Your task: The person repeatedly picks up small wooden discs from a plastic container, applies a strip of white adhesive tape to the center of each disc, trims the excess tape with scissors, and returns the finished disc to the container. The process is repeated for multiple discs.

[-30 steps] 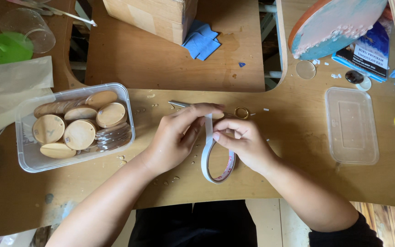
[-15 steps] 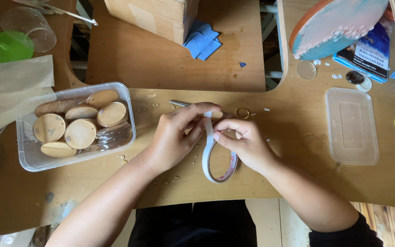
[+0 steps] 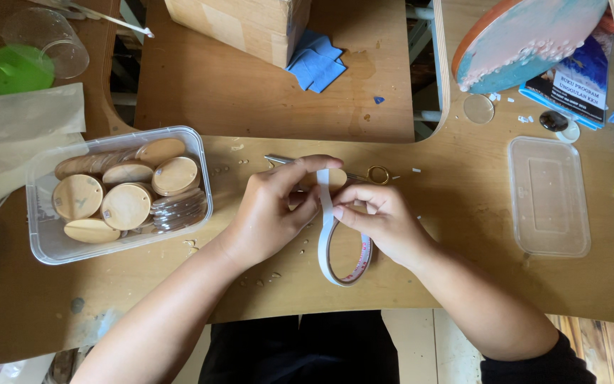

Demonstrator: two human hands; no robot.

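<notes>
Head view, over a brown wooden worktable (image 3: 463, 213). The left hand (image 3: 271, 210) and right hand (image 3: 385, 220) meet at the table's middle over a roll of white double-sided tape (image 3: 342, 249), which stands on edge under the right hand. A white strip pulled up from the roll runs between the two hands; the left thumb and forefinger are closed on its free upper end, and the right fingers are pinched on the strip lower down, just above the roll. Compared with the frame one second earlier, the hands keep the same grip and nearly the same place; the strip's free end sits slightly higher and the roll has barely shifted. A small wooden disc (image 3: 337, 178) shows partly behind the strip, between the fingertips. Gold-handled scissors (image 3: 371, 174) lie on the table just beyond the hands. At left, a clear plastic tub (image 3: 44, 245) holds round wooden discs (image 3: 126, 206); at right lies a clear plastic lid (image 3: 548, 195). A blue cloth (image 3: 315, 60) rests beside a cardboard box (image 3: 243, 21) at the far side.
</notes>
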